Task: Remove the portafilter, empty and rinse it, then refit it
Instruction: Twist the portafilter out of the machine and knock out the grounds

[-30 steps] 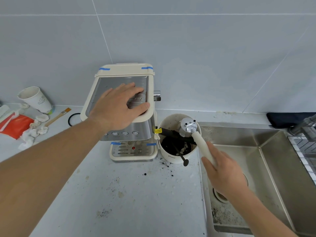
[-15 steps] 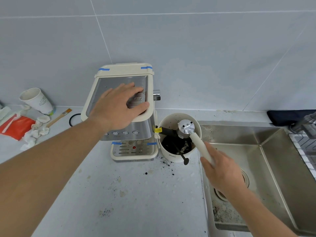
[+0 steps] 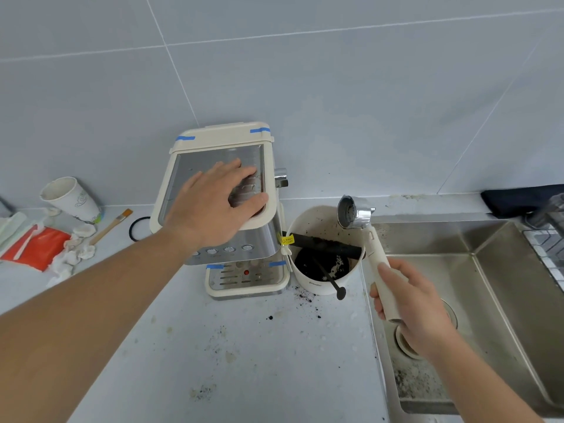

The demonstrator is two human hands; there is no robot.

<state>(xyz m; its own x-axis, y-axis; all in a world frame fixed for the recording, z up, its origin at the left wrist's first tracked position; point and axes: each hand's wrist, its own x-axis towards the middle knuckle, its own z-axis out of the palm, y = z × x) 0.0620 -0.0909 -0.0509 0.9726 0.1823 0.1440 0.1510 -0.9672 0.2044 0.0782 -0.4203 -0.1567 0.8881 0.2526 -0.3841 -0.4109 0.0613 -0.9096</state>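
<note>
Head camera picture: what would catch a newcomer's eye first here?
The right hand holds a portafilter by its white handle, its metal head raised above the knock box full of dark grounds. The left hand lies flat on top of the espresso machine, left of the steel sink.

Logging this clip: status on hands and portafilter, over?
Left hand flat on the machine top. Right hand grips portafilter handle, basket raised beside knock box. Sink path clear.
</note>
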